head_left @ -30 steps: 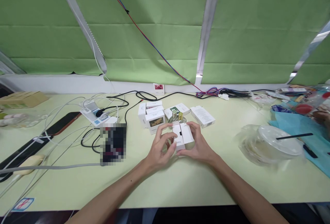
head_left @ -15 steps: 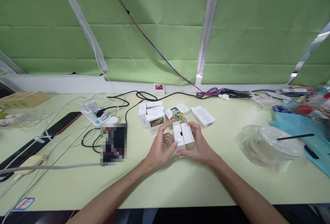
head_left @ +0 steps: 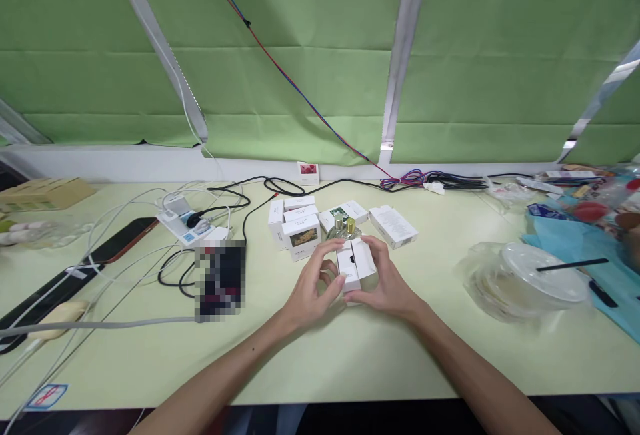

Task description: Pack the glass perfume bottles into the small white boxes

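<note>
A small white carton with a raised flap sits between my two hands, just above or on the table. My left hand grips its left side, thumb at the front and fingers at the back corner. Round the right side, my right hand is closed, thumb along the lower front edge. Right behind the carton stand two glass bottles, one with a silver cap and one with a gold cap; the carton partly hides them. What lies inside the carton cannot be made out.
Several white boxes stand left of the bottles. Two more, a flat box with a green picture and a printed box, lie behind. A power strip with tangled cables is at left. A lidded plastic bowl in a bag stands right.
The fingers of my left hand have shifted slightly along the carton's edge. The carton stays nearly in place, and my right hand has barely moved.
</note>
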Action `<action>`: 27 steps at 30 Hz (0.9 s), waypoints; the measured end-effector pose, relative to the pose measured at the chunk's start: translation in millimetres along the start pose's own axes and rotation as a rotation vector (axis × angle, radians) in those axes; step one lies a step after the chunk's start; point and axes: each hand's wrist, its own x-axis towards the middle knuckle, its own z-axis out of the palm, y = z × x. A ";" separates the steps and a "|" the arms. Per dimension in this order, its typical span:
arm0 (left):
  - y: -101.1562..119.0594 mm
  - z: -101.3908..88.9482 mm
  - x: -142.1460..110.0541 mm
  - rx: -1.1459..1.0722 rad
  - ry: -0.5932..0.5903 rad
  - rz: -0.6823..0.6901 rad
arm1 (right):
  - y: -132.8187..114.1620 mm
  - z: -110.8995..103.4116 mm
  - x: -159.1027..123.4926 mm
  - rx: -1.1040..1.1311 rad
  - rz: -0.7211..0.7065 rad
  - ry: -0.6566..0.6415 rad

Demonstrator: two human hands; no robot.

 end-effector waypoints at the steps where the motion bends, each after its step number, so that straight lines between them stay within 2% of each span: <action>1: 0.0 -0.1 0.1 0.006 0.000 0.000 | 0.0 0.0 -0.1 -0.005 -0.003 0.002; 7: -0.2 0.7 0.0 0.003 -0.002 -0.017 | 0.1 -0.2 -0.7 -0.046 -0.010 0.006; 18: 2.7 4.5 -0.8 -0.121 -0.047 -0.131 | -9.8 -0.7 2.1 -0.104 -0.069 0.011; 27: 9.1 7.7 0.4 -0.045 -0.062 -0.157 | -10.5 -3.3 1.1 -0.196 -0.053 -0.052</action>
